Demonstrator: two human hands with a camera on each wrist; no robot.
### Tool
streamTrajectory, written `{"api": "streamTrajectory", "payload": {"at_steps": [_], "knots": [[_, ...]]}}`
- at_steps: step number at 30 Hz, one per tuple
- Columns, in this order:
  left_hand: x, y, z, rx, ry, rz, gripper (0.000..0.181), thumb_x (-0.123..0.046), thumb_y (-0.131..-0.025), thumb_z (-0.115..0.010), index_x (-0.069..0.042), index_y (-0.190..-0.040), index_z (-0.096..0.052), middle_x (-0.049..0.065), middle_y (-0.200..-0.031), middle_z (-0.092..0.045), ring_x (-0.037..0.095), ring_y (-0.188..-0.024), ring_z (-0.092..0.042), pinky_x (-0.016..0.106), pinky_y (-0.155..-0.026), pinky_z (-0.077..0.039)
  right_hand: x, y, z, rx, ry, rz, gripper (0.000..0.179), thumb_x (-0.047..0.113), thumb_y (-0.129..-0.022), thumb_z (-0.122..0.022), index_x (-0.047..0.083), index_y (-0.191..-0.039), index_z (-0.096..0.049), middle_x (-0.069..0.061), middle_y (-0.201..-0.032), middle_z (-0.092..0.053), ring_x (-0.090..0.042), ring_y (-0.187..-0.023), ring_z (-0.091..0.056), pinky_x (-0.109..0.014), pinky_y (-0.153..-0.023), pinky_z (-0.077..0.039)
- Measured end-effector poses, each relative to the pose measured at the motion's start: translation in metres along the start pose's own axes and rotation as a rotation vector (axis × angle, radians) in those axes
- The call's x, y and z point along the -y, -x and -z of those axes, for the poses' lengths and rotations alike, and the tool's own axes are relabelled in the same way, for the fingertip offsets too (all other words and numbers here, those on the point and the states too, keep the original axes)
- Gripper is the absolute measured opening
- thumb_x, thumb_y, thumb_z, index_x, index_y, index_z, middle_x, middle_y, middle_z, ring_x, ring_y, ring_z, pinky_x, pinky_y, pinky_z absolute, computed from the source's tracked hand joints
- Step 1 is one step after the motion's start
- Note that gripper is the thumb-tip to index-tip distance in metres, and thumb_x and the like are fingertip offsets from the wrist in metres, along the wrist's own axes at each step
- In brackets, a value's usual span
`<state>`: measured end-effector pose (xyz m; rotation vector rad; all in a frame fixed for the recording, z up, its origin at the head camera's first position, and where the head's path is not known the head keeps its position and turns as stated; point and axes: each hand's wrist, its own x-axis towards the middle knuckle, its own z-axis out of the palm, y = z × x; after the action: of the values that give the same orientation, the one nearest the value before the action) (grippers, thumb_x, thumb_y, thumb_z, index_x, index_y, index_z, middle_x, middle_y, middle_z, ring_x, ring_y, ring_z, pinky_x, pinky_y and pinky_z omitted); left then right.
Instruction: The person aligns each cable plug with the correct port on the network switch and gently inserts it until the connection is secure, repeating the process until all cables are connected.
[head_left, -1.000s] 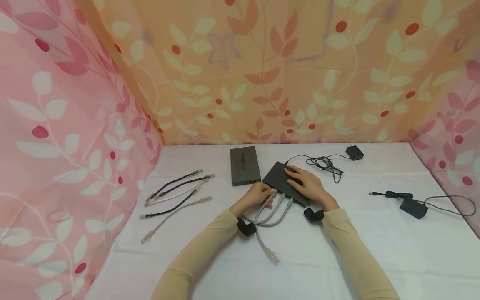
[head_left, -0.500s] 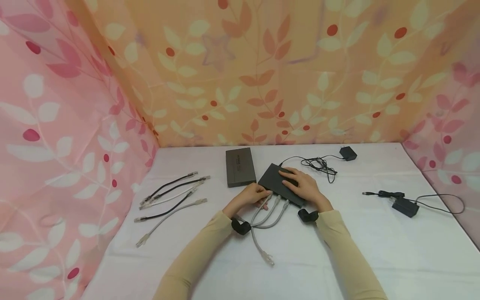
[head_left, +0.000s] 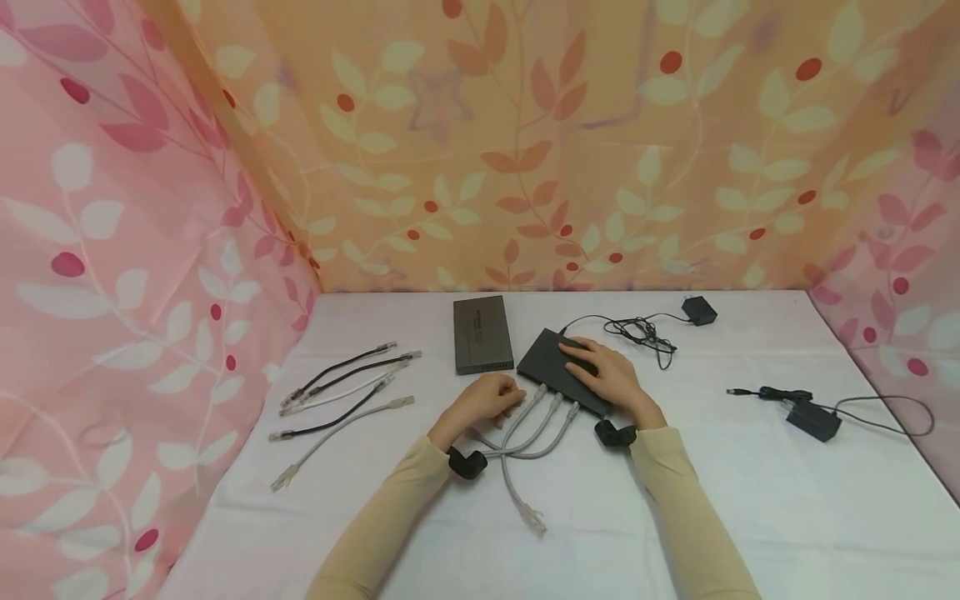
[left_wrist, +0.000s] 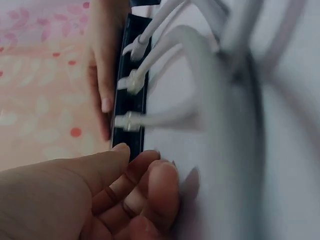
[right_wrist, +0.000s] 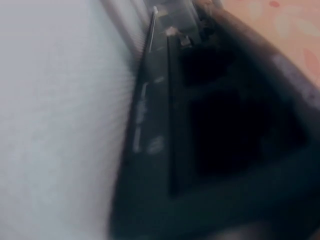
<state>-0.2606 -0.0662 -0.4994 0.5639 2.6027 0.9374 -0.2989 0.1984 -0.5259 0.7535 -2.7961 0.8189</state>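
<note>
A black network switch lies at the middle of the table, with three grey network cables plugged into its near side. My right hand rests on top of it with fingers extended. Just left of the nearest plug, my left hand has its fingers loosely curled around nothing, thumb near the switch's corner in the left wrist view. One loose cable end points toward me. In the right wrist view, the switch's port side fills the middle, dark and blurred.
A second, grey switch lies behind my left hand. Several short black, white and grey cables are spread at the left. A power adapter with a tangled cord connects at the switch's back; another adapter sits at the right.
My left hand has let go of the leftmost cable plug at the switch and drawn back slightly to the left. The right hand stays on the switch.
</note>
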Motion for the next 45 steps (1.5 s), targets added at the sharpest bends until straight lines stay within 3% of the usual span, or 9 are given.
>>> {"api": "streamTrajectory", "payload": {"at_steps": [6, 13, 25, 32, 38, 45], "knots": [[0.01, 0.014, 0.012, -0.04, -0.032, -0.008, 0.026, -0.032, -0.095, -0.053, -0.014, -0.078, -0.062, -0.002, -0.06, -0.059, 0.008, -0.044, -0.05, 0.022, -0.051, -0.041, -0.001, 0.001, 0.0, -0.017, 0.004, 0.008, 0.043, 0.042, -0.092, -0.053, 0.029, -0.134, -0.051, -0.004, -0.142, -0.043, -0.03, -0.118, -0.05, -0.051, -0.089, -0.042], [0.019, 0.033, 0.031, -0.075, 0.044, 0.004, 0.023, -0.027, -0.094, -0.055, -0.008, -0.089, -0.066, 0.006, -0.07, -0.064, 0.011, -0.05, -0.053, 0.025, -0.049, -0.042, 0.002, 0.002, -0.001, -0.018, -0.009, 0.014, 0.043, 0.041, -0.092, -0.054, 0.028, -0.133, -0.051, -0.005, -0.141, -0.043, -0.03, -0.118, -0.049, -0.052, -0.09, -0.041], [0.046, 0.071, 0.065, -0.248, 0.047, 0.097, 0.021, -0.024, -0.093, -0.056, -0.006, -0.097, -0.066, 0.01, -0.077, -0.064, 0.015, -0.063, -0.054, 0.025, -0.054, -0.041, -0.001, 0.002, -0.001, -0.01, -0.004, 0.008, 0.044, 0.042, -0.093, -0.053, 0.027, -0.134, -0.051, -0.005, -0.142, -0.042, -0.031, -0.12, -0.048, -0.052, -0.092, -0.04], [0.068, 0.095, 0.082, -0.334, -0.003, 0.096, 0.014, -0.019, -0.09, -0.062, -0.007, -0.096, -0.066, 0.005, -0.084, -0.061, 0.014, -0.067, -0.051, 0.025, -0.056, -0.041, 0.001, 0.002, -0.002, -0.013, -0.006, 0.025, 0.043, 0.04, -0.093, -0.054, 0.027, -0.134, -0.051, -0.006, -0.142, -0.042, -0.031, -0.119, -0.049, -0.052, -0.091, -0.041], [0.086, 0.111, 0.091, -0.345, -0.068, 0.119, 0.014, -0.011, -0.086, -0.065, -0.001, -0.096, -0.066, 0.01, -0.083, -0.061, 0.017, -0.07, -0.053, 0.029, -0.063, -0.044, 0.001, 0.003, -0.003, -0.023, -0.006, 0.023, 0.043, 0.039, -0.093, -0.054, 0.026, -0.134, -0.051, -0.006, -0.142, -0.042, -0.031, -0.118, -0.049, -0.053, -0.091, -0.04], [0.098, 0.123, 0.094, -0.307, -0.103, 0.172, 0.016, -0.009, -0.085, -0.066, 0.001, -0.098, -0.066, 0.013, -0.09, -0.063, 0.024, -0.084, -0.059, 0.04, -0.077, -0.047, -0.001, 0.002, -0.005, -0.021, -0.006, 0.02, 0.043, 0.04, -0.093, -0.052, 0.027, -0.135, -0.05, -0.006, -0.142, -0.042, -0.031, -0.121, -0.047, -0.053, -0.093, -0.039]]}}
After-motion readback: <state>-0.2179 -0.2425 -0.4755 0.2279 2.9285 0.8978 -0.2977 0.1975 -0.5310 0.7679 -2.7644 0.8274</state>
